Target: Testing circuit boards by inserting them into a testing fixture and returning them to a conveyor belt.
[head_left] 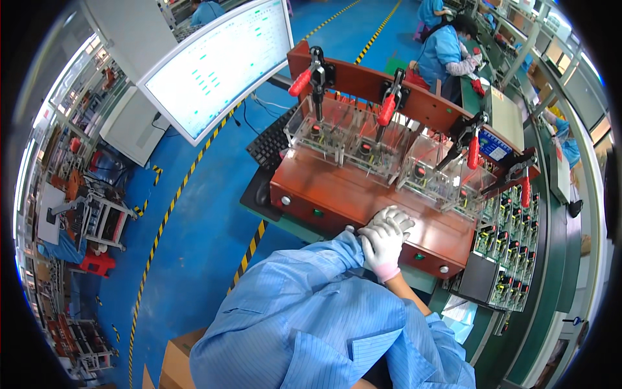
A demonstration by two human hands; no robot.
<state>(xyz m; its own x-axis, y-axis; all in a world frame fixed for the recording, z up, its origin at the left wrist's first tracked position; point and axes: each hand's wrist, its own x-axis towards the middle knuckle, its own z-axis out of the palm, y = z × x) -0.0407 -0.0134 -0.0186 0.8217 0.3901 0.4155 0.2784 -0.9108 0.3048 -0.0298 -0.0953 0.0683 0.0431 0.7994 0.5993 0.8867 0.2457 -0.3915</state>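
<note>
Though both white-gloved, right hand [382, 246] over left hand [396, 214] at red-brown fixture [337, 185], both grips unclear

monitor [217, 68]: text unreadable | blue label [495, 147] on red-brown fixture [337, 185]: print unreadable

Glossy fixture box [363, 194], clear plastic covers [379, 165], matt cloth gloves [382, 245], smooth plastic handles [387, 110]

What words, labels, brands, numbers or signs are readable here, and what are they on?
None that I can quote:
Screen: rows of tiny text with green marks, too small to read.
Blue label at the right end of the red-brown fixture: white marks, too blurred to read.
Yellow-and-black floor tape: stripes only, no lettering visible.
</note>
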